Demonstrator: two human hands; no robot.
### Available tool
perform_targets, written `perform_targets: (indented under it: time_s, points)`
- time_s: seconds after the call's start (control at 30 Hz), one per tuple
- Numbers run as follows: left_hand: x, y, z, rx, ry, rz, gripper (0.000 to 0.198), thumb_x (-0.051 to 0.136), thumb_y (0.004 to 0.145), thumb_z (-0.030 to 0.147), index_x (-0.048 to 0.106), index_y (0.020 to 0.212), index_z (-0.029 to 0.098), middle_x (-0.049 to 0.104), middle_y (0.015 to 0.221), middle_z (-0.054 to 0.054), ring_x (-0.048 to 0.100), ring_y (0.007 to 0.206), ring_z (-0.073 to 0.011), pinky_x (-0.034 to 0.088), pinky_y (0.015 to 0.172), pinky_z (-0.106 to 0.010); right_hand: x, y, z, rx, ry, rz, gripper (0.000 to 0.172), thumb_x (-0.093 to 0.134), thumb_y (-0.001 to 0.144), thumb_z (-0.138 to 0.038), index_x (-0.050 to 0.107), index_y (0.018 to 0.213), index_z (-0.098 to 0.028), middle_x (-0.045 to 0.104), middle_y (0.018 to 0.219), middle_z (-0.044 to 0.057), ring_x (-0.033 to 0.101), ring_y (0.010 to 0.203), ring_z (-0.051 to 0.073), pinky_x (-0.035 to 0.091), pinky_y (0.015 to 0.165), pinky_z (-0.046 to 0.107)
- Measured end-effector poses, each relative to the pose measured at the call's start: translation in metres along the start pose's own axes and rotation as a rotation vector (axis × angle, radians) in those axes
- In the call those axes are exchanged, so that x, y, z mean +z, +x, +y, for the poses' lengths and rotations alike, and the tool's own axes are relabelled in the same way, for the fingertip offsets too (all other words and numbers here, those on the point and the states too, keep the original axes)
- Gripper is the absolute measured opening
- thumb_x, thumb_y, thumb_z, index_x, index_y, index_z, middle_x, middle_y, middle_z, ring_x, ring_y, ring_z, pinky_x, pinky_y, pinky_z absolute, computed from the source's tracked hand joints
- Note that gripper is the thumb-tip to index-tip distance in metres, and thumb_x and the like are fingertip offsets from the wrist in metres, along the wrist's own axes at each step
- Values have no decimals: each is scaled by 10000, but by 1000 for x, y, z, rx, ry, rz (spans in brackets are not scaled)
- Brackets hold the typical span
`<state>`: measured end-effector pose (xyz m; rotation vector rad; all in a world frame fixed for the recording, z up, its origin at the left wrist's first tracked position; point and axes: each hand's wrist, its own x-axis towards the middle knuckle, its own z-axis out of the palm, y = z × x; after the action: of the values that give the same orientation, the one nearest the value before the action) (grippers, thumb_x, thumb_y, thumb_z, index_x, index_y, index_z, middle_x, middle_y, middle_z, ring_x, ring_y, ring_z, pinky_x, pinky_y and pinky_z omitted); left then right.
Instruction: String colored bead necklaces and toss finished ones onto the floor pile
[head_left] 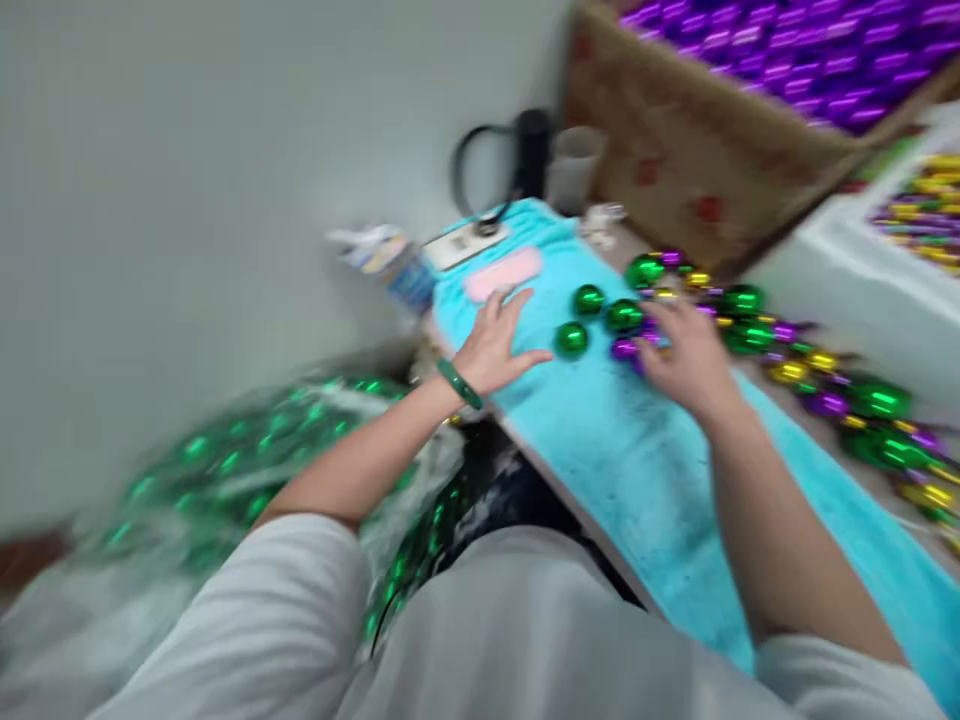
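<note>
My left hand (499, 345), with a green bangle at the wrist, is over the blue cloth (600, 430), fingers spread and holding nothing. Just right of it lie two loose green balls (572, 340). My right hand (686, 350) is at the near end of a garland (821, 375) of green, purple and gold balls. Its fingers reach over small purple balls (624, 348) beside a green ball (623, 316); blur hides whether they grip any. A pink strip (503, 275) lies beyond my left hand.
A phone (465, 246), dark mug (532, 150) and clear cup (576, 165) stand at the back. Behind the garland are a cardboard box (690, 140) of purple balls and a white foam box (855, 260). Bagged green balls (247, 460) lie left; a plastic packet (394, 265) is by the wall.
</note>
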<state>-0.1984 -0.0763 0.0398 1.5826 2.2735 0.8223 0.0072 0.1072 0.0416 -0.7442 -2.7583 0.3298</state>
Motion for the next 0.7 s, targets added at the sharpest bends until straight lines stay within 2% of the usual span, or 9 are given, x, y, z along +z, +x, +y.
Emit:
perform_targets:
  time_s: [0.07,0.17,0.23,0.27,0.33,0.43,0.5,0.57,0.7]
  points:
    - [-50,-49,-20,-47,43,44,614,577,808,534,509,1259,123,528,1281,-157,484,1208,-255,385,1028,-397,9,-7,-6,-89,-17,91,429,535,853,-313,609,1210,-86,597,1199,222,534,1154,304,412,999,444]
    - [-113,-150,-59,-323,158,70,364,440,898,441,653,975,156,668,938,-61,602,882,-182,462,859,-337,41,-9,-36,-284,39,153,376,501,857,-325,641,1159,-148,638,1107,195,578,1085,307,445,952,425]
    - [-131,-223,-85,-557,237,-9,319,454,880,394,670,817,167,654,754,-33,584,726,-162,467,761,-308,64,-14,-73,-404,80,105,349,471,868,-296,645,1132,-150,642,1103,187,583,1074,306,449,948,423]
    - [-132,-257,-97,-658,258,-85,291,481,857,379,669,759,178,634,681,-24,574,680,-161,466,726,-297,74,-17,-94,-447,95,62,337,461,872,-282,648,1114,-140,643,1102,184,583,1068,305,450,949,425]
    - [-118,-311,-120,-793,235,-277,213,539,801,336,673,701,203,628,646,-20,583,665,-173,469,688,-280,93,-25,-143,-492,121,-66,321,445,874,-245,652,1088,-124,650,1091,170,583,1048,296,453,944,428]
    - [-77,-352,-148,-835,223,-287,196,548,791,277,695,907,218,680,918,-57,614,874,-214,478,813,-306,120,-41,-223,-572,169,-368,330,430,860,-155,644,1111,-151,663,1073,124,583,1029,252,447,940,376]
    - [-51,-358,-162,-856,273,-206,345,525,800,232,630,1125,186,604,1171,-122,553,1068,-267,429,947,-376,144,-52,-274,-716,172,-576,334,427,858,-127,643,1109,-164,658,1090,110,578,1048,236,429,954,342]
    - [-31,-358,-174,-897,315,-158,453,548,780,212,558,1229,155,503,1293,-173,472,1171,-324,379,1003,-449,171,-60,-316,-833,138,-707,313,401,880,-127,646,1075,-143,649,1066,131,587,1024,248,445,906,345]
    - [-9,-358,-190,-976,338,-133,472,607,718,164,568,1188,155,453,1323,-178,390,1220,-378,394,970,-485,226,-69,-357,-801,84,-821,349,438,913,-182,545,1239,-119,535,1262,193,560,1091,282,448,898,376]
